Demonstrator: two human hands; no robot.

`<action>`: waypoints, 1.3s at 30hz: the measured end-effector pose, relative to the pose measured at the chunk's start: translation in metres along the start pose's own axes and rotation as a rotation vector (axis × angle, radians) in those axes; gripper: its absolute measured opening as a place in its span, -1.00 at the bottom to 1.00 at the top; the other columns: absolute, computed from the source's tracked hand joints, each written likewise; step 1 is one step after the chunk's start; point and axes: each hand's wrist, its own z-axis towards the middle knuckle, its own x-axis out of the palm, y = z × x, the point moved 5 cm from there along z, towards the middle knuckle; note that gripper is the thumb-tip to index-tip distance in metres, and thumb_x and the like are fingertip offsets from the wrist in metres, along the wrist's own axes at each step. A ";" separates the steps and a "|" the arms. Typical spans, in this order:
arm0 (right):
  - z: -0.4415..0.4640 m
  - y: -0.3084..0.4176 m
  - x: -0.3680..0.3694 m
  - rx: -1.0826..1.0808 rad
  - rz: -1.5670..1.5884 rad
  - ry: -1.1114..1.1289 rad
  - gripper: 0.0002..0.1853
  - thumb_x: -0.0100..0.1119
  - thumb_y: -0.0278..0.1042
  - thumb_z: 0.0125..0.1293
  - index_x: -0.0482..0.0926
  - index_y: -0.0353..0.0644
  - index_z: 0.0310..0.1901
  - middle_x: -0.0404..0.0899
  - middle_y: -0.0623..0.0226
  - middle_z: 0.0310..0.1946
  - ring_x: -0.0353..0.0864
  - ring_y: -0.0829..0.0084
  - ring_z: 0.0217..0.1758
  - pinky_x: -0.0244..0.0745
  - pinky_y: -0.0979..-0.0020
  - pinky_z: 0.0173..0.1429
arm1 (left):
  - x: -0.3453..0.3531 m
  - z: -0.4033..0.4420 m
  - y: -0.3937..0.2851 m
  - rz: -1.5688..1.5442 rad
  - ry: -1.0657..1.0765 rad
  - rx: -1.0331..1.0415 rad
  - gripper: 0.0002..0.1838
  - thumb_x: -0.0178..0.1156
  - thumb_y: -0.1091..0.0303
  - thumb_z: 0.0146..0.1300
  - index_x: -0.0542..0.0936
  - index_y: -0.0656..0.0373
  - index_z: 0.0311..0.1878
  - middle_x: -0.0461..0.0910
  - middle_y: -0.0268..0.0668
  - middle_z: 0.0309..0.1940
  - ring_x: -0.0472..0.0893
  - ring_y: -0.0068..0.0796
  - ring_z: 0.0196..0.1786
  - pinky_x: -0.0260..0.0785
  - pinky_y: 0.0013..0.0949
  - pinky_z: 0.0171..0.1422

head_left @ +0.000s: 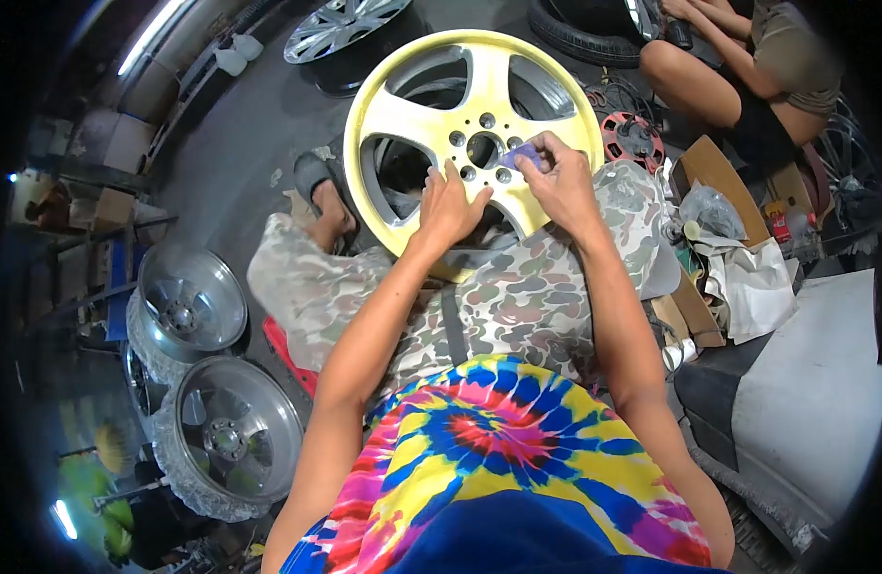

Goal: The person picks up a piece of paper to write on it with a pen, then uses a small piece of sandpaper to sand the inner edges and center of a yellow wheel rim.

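A pale yellow wheel rim (403,116) with broad spokes lies tilted over my knees, its centre hole and bolt holes facing up. My left hand (448,208) rests on a lower spoke with its fingers apart, holding nothing. Between the thumb and fingers of my right hand (562,182) is a small purple piece of sandpaper (523,156), close to the centre hole. Part of the sandpaper is hidden by my fingers. Bare grey metal shows inside the spoke openings.
Two silver rims (238,435) stand at the left, and another rim (345,29) lies at the top. A tyre (584,43) and a red reel (633,140) are beyond my knees. On the right, a co-worker (738,86) crouches near a cardboard box (714,182).
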 end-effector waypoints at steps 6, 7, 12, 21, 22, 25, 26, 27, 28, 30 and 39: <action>-0.004 0.002 0.000 -0.018 -0.071 0.003 -0.77 0.38 -0.37 0.29 0.64 -0.34 -0.13 0.68 0.06 -0.39 0.64 0.26 -0.42 0.54 0.29 -0.22 | -0.084 0.055 0.010 -1.121 0.135 -0.292 -0.43 0.26 0.04 0.50 0.58 0.37 0.29 0.70 -0.09 0.07 0.73 -0.47 0.06 0.57 -0.46 0.13; -0.002 0.000 0.001 -0.026 -0.086 -0.006 -0.77 0.38 -0.38 0.29 0.63 -0.35 -0.14 0.67 0.05 -0.40 0.62 0.25 -0.43 0.53 0.29 -0.23 | -0.112 0.065 0.013 -1.008 0.081 -0.153 -0.51 0.23 0.05 0.53 0.63 0.32 0.22 0.72 -0.18 0.03 0.72 -0.50 0.05 0.56 -0.45 0.15; 0.003 -0.004 0.015 0.030 -0.142 0.080 -0.76 0.38 -0.39 0.29 0.62 -0.38 -0.13 0.66 0.07 -0.42 0.58 0.29 -0.44 0.50 0.27 -0.23 | -0.206 0.063 0.023 -0.715 -0.081 0.195 -0.58 0.22 0.00 0.54 0.74 0.18 0.10 0.77 -0.28 -0.03 0.71 -0.51 0.07 0.49 -0.40 0.29; 0.002 0.007 0.016 -0.001 -0.184 0.183 -0.79 0.39 -0.38 0.32 0.75 -0.37 -0.13 0.74 0.12 -0.29 0.69 0.35 -0.32 0.53 0.34 -0.14 | -0.220 0.091 0.042 -0.546 -0.085 0.266 -0.67 0.24 0.16 0.42 0.75 0.26 -0.29 0.70 -0.34 -0.45 0.59 -0.64 -0.35 0.46 -0.42 -0.18; 0.004 0.013 0.010 0.006 -0.219 0.180 -0.79 0.39 -0.38 0.32 0.75 -0.37 -0.13 0.74 0.12 -0.29 0.69 0.35 -0.32 0.53 0.34 -0.14 | -0.226 0.095 0.039 -0.500 -0.097 0.274 -0.65 0.26 0.14 0.40 0.75 0.27 -0.29 0.72 -0.32 -0.45 0.62 -0.60 -0.36 0.48 -0.38 -0.19; 0.020 0.026 -0.001 -0.017 -0.314 0.204 -0.78 0.37 -0.36 0.35 0.75 -0.34 -0.11 0.76 0.15 -0.30 0.69 0.43 -0.32 0.54 0.37 -0.17 | -0.224 0.121 0.058 -0.428 -0.239 0.332 -0.67 0.27 0.16 0.37 0.75 0.29 -0.23 0.76 -0.07 -0.37 0.74 -0.38 -0.28 0.53 -0.26 -0.11; 0.025 0.029 -0.012 0.059 -0.338 0.226 -0.81 0.37 -0.38 0.35 0.76 -0.32 -0.10 0.75 0.23 -0.35 0.65 0.55 -0.39 0.51 0.43 -0.24 | -0.215 0.120 0.067 -0.457 -0.240 0.331 -0.67 0.27 0.16 0.37 0.75 0.29 -0.23 0.76 -0.07 -0.37 0.74 -0.38 -0.28 0.53 -0.26 -0.11; 0.032 0.035 -0.020 0.049 -0.366 0.239 -0.81 0.37 -0.40 0.35 0.76 -0.32 -0.10 0.73 0.27 -0.38 0.62 0.59 -0.41 0.49 0.46 -0.27 | -0.210 0.118 0.082 -0.446 -0.354 0.301 -0.67 0.28 0.15 0.35 0.74 0.29 -0.21 0.75 -0.03 -0.34 0.76 -0.28 -0.24 0.54 -0.22 -0.09; 0.040 0.039 -0.027 0.042 -0.387 0.244 -0.82 0.38 -0.42 0.35 0.76 -0.32 -0.10 0.72 0.30 -0.42 0.59 0.64 -0.43 0.48 0.48 -0.29 | -0.207 0.117 0.094 -0.427 -0.464 0.275 -0.68 0.30 0.15 0.34 0.74 0.29 -0.20 0.75 0.02 -0.31 0.77 -0.19 -0.20 0.55 -0.18 -0.06; 0.051 0.059 -0.040 0.040 -0.510 0.238 -0.82 0.38 -0.41 0.36 0.75 -0.36 -0.14 0.68 0.31 -0.48 0.52 0.68 -0.44 0.45 0.48 -0.31 | -0.192 0.115 0.107 -0.404 -0.408 0.175 -0.67 0.32 0.13 0.31 0.71 0.28 -0.19 0.74 0.05 -0.30 0.76 -0.02 -0.16 0.55 -0.07 -0.04; 0.026 -0.123 -0.023 0.360 -0.581 0.359 -0.72 0.29 -0.21 0.44 0.76 -0.31 -0.12 0.73 0.15 -0.45 0.63 0.51 -0.40 0.54 0.32 -0.21 | -0.194 0.083 0.135 -0.017 -0.046 0.011 -0.50 0.21 -0.05 0.44 0.70 0.33 -0.20 0.70 0.01 -0.34 0.66 -0.11 -0.22 0.49 -0.09 -0.07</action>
